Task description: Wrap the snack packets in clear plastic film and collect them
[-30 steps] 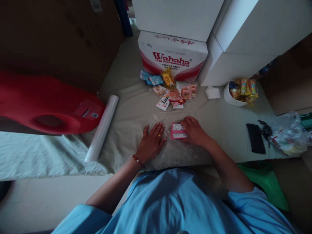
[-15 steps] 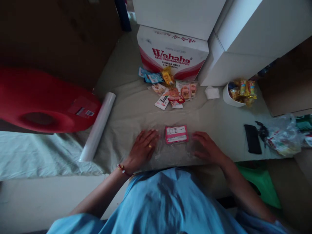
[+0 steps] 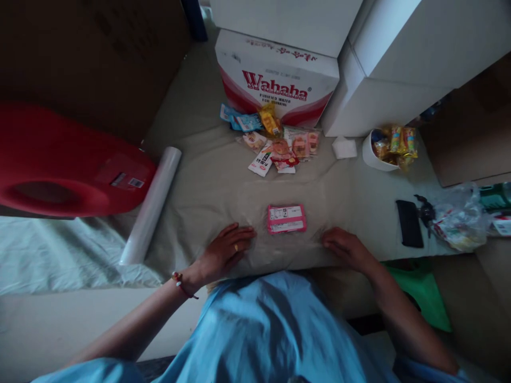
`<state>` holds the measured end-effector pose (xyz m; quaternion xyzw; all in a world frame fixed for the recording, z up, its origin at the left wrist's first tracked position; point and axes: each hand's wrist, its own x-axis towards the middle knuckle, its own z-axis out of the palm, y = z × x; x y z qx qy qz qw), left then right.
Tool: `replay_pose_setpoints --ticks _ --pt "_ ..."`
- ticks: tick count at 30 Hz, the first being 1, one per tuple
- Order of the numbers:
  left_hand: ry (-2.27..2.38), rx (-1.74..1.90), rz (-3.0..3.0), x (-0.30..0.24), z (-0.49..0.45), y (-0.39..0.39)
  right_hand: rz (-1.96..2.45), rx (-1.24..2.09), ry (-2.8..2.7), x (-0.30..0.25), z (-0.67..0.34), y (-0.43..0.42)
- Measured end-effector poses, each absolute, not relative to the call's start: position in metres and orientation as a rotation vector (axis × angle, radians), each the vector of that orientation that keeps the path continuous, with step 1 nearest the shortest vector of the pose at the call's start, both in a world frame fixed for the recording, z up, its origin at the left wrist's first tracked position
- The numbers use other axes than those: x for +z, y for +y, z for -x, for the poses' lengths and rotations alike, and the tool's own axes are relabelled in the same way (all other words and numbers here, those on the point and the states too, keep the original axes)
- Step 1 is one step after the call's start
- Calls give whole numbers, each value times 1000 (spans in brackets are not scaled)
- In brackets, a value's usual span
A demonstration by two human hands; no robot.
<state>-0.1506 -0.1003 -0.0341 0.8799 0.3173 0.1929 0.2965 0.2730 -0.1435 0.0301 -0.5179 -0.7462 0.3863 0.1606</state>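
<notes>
A pink-and-white rectangular packet lies between and just beyond the hands, long axis sideways. The slightly nearer left hand extends, palm down, gripping nothing visible; the right hand curls, its hold unclear.

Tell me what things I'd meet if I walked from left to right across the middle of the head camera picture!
Red container → pale roll → left hand → pink packet → right hand → black flat thing → clear plastic bag.
</notes>
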Motion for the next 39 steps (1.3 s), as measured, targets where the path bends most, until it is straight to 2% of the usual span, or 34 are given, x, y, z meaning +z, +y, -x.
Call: replay_pose_setpoints --ticks 7,14,21,24,26,28,32,35,39 --pt "1324 629 -1786 -8 135 -78 1599 1123 -1986 46 -272 -72" --pt "1750 690 -1943 -12 107 -61 1823 1070 -2198 21 -265 -20" --pt "2245 1244 -1923 0 122 -87 1796 545 -2392 41 -255 17" --pt "1923 1414 -2351 21 109 -107 1593 473 -2547 38 -229 35" --pt "1460 1301 -2666 30 88 -112 1551 451 -2629 32 -209 43" --pt "1218 964 -2803 31 63 -108 1598 417 -2676 24 -192 49" --pt "1258 348 -2729 17 28 -82 1754 545 -2683 16 -178 62" --pt "1265 222 -2666 8 21 -72 1670 822 -2668 20 -180 72" --pt "1315 234 -2630 8 21 -76 1369 1075 -2491 36 -188 64"
